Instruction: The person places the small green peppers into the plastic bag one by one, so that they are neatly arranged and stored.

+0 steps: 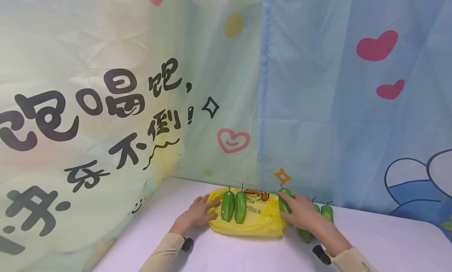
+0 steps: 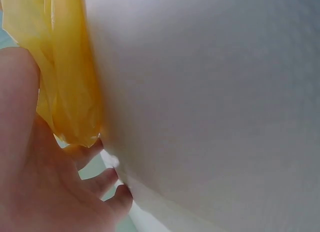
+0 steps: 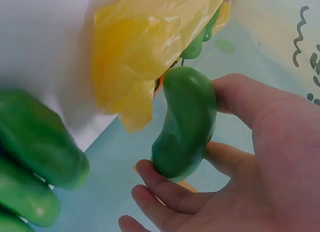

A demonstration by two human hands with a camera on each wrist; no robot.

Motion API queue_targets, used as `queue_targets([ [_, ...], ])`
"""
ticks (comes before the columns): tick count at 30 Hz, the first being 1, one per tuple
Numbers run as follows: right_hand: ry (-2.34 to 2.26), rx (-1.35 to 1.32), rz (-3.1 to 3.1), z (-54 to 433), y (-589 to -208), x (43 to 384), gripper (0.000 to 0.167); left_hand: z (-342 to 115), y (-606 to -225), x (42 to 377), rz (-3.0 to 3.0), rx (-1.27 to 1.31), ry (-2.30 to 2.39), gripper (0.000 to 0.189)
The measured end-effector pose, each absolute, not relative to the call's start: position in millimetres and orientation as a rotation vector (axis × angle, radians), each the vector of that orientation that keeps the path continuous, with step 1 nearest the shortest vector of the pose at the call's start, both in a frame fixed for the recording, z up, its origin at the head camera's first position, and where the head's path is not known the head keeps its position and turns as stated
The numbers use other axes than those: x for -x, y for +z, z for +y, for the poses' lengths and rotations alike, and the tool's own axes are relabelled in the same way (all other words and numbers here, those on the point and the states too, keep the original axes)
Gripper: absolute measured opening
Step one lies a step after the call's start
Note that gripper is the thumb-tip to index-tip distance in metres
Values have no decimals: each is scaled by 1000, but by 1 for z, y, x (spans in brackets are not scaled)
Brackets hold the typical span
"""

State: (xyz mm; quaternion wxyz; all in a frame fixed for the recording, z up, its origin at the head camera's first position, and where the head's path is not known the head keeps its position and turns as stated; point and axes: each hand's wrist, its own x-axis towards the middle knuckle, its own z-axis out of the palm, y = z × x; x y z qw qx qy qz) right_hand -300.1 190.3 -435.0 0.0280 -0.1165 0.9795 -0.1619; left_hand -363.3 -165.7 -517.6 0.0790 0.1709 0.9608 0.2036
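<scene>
A yellow plastic bag (image 1: 247, 228) with printing lies flat on the white table. Two green peppers (image 1: 228, 206) lie side by side on its left half, stems pointing away. My left hand (image 1: 195, 214) rests at the bag's left edge with fingers spread; in the left wrist view its fingertips (image 2: 104, 181) are right by the bag's yellow film (image 2: 75, 92). Near the bag's right edge my right hand (image 1: 300, 210) pinches another green pepper (image 3: 187, 122) between thumb and fingers, held up beside the bag in the right wrist view.
Several more green peppers (image 3: 40, 137) lie on the table to the right of the bag, partly behind my right hand and forearm. A printed cloth backdrop (image 1: 300, 107) with hearts and lettering stands behind and left of the table (image 1: 381, 240).
</scene>
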Motion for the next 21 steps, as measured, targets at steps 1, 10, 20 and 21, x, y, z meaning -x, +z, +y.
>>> queue_targets([
  [1,-509,361,3021,189,-435,300,63,-166,-518,363,2876,-512,613,53],
  [10,-559,394,2999,175,-437,304,65,-166,-521,364,2874,-509,603,53],
  [20,-594,426,2994,160,-436,309,64,-166,-521,365,2880,-513,598,53],
  [21,-595,429,2994,158,-437,310,64,-166,-521,365,2880,-512,599,53],
])
